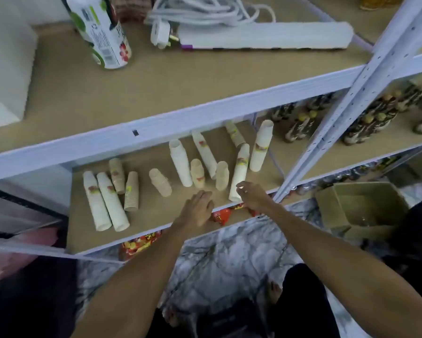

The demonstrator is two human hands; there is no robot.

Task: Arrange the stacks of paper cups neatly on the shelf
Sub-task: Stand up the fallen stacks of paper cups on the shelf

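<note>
**Hands at the cup shelf**

Many stacks of paper cups stand on the middle shelf [156, 215], a brown board with a white front rail. On the left, two tall white stacks [105, 201] lean side by side. Two shorter brown stacks [125, 185] stand just behind them. In the middle there is a small tan stack [160, 182], well apart from the others. On the right, more white and tan stacks crowd close together, tilted different ways.

The right hand [252, 196] is at the bottom of one tall white stack [240, 173]. Its fingers are curled by the stack, but I cannot tell if they grip it. The left hand [197, 208] lies flat near the front edge of the shelf, fingers together, touching no cups.

A white power strip [266, 36] lies on the shelf above.
</note>
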